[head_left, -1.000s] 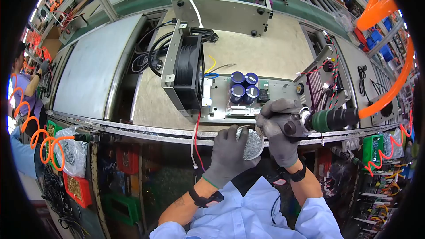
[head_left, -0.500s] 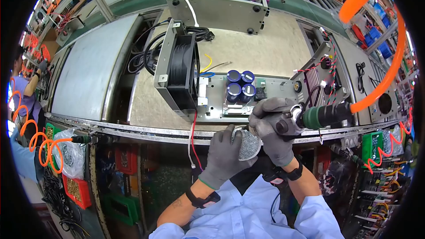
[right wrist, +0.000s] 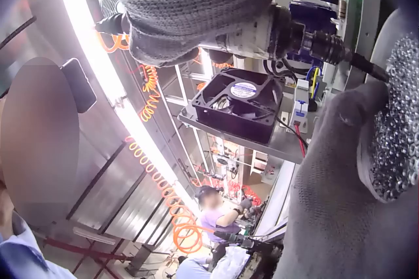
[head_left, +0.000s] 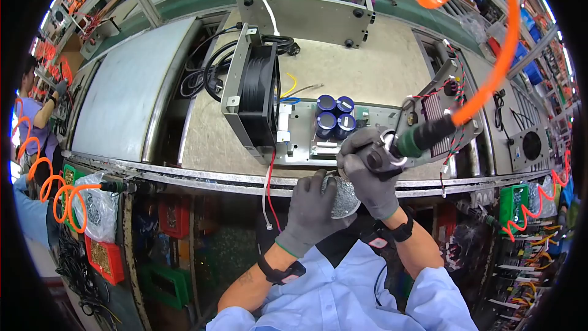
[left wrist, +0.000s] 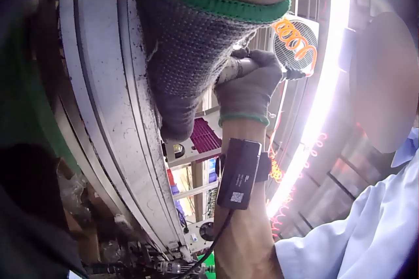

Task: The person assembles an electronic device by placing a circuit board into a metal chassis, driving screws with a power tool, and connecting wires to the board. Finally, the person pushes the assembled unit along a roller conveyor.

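My left hand (head_left: 310,211), in a grey glove, holds a round dish of small metal screws (head_left: 344,199) at the bench's front edge. The gloved right hand (head_left: 369,178) grips an air screwdriver (head_left: 383,154) with an orange hose. In the right wrist view the driver's tip (right wrist: 374,69) reaches the dish rim beside the left hand's fingers (right wrist: 357,105), over the screws (right wrist: 399,122). Behind the hands lies a metal chassis plate (head_left: 300,124) with blue capacitors (head_left: 326,124); a black fan (head_left: 260,95) on a bracket stands at its left.
Another metal panel (head_left: 306,19) stands at the back. Black cables (head_left: 211,67) lie left of the fan. A vented panel with wires (head_left: 438,107) is at the right. Red and white wires (head_left: 269,190) hang over the front edge. A person in purple (head_left: 40,116) is at far left.
The right hand and screwdriver have shifted slightly left, and the driver's rear end and orange hose have swung left. The left hand still holds the dish.
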`<state>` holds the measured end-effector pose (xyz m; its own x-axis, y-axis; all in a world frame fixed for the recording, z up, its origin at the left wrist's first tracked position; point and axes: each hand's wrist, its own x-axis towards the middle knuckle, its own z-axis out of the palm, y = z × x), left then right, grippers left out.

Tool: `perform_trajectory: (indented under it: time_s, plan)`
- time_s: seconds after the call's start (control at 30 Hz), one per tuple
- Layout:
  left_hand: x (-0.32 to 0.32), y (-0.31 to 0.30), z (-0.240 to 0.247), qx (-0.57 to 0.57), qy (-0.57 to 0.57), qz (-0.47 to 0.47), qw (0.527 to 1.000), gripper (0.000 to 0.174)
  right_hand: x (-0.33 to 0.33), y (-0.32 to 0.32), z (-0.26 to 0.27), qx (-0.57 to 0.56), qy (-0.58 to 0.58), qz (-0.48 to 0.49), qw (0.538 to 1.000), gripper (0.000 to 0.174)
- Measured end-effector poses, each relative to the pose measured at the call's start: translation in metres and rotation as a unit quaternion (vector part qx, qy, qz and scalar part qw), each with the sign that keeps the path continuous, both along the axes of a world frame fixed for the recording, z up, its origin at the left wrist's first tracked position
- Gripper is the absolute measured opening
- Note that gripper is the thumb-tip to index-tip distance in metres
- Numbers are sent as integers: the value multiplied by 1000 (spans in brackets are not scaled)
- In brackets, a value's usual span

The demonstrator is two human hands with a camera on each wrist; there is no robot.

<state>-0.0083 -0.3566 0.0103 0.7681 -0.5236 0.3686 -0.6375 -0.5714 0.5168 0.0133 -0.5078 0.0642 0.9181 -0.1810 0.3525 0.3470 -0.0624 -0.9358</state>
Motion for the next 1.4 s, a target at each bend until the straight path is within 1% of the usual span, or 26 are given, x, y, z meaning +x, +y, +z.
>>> perform_trajectory:
  time_s: [0.1, 0.13, 0.17, 0.23, 0.3, 0.33, 0.47, 0.67, 0.73, 0.8, 0.9, 0.97, 1.07, 1.13, 1.17, 1.2, 1.23, 1.3, 1.33, 1.4]
  plan:
    - [1, 0, -3, 5, -3, -5, 1000, 76, 1, 2, 12, 74, 48, -25, 996, 15]
    - [1, -1, -2, 6, -7, -4, 1000, 77, -1, 1, 21, 97, 55, -20, 994, 17]
    - [1, -1, -1, 7, -8, -2, 1000, 77, -2, -1, 25, 102, 40, -41, 993, 21]
    - [-2, -1, -2, 13, 2, 9, 1000, 80, -6, -16, 63, 155, -6, -33, 987, 27]
    - [0, -4, -2, 26, 15, 13, 999, 84, -4, -26, 74, 171, -8, -47, 984, 32]
    - [0, -4, -1, 31, 14, 11, 999, 87, -3, -21, 80, 165, -13, -104, 981, 27]
    - [2, -3, -6, 11, -10, 10, 1000, 88, 5, -41, 59, 16, -43, -135, 990, 17]
    - [0, -4, -5, 18, -9, 23, 1000, 90, 13, -45, 49, 15, -44, -120, 992, 19]
    - [0, -4, -6, 15, -7, 24, 1000, 90, 15, -48, 49, -16, -52, -112, 992, 19]
    - [-1, -3, -6, 14, -5, 24, 1000, 91, 18, -52, 39, 26, -38, -101, 994, 20]
    - [-1, -3, -6, 4, -7, 24, 1000, 91, 19, -49, 41, 29, -32, -104, 994, 21]
    - [-1, -2, -8, -8, -14, 20, 1000, 91, 19, -46, 49, 2, -31, -114, 993, 21]
    - [-2, -2, -12, -21, -29, 24, 999, 91, 9, -34, 53, 50, -73, -109, 990, 20]
    - [-1, -3, -11, -27, -14, 21, 999, 90, -6, -27, 54, 111, -17, -65, 991, 28]
    - [-2, -1, -10, -28, -6, 17, 999, 90, -11, -19, 55, 163, -20, -38, 986, 32]
    - [-1, -1, -9, -26, -12, 16, 999, 89, -15, -18, 53, 147, -21, 9, 989, 36]
    - [-1, -1, -8, -23, -18, 14, 999, 89, -19, -9, 57, 194, -9, 25, 981, 33]
    - [-2, -1, -7, -23, -25, 9, 999, 88, -12, 0, 39, 103, -12, -30, 994, 29]
    - [-1, 0, -7, -25, -27, 8, 999, 87, -11, 6, 37, 122, 19, -53, 991, 25]
    - [-2, 1, -8, -32, -23, 9, 999, 86, -6, 7, 25, 112, 12, -53, 992, 23]
